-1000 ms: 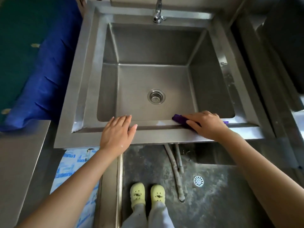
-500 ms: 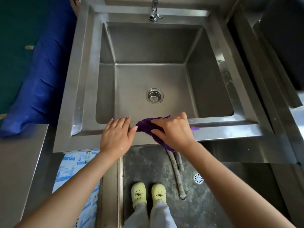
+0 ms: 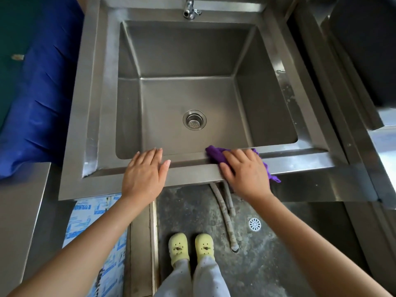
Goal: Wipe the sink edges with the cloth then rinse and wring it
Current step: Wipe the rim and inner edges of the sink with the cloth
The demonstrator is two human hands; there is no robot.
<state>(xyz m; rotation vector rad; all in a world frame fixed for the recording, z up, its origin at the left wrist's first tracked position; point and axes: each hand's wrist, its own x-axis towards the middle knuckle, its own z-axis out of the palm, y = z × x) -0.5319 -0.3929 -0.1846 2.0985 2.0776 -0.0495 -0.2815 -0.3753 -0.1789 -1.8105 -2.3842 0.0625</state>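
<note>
Wipe step: your R hand (image 3: 244, 174) lies flat, fingers near straight, pinning the purple cloth (image 3: 214, 154) under it on the sink front edge (image 3: 188, 168). L hand (image 3: 143, 172) rests flat beside it, holding nothing. Next, prob.: keep pressure, sweep along the edge; rinse & wring come later.

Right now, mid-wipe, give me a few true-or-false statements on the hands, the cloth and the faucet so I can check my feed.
1. The right hand presses the purple cloth onto the sink's front edge. True.
2. The left hand grips the cloth too. False: it lies flat on the front edge, apart from the cloth.
3. Water is running from the faucet. False: no stream shows.
4. The drain strainer sits in the basin floor. True.
</note>
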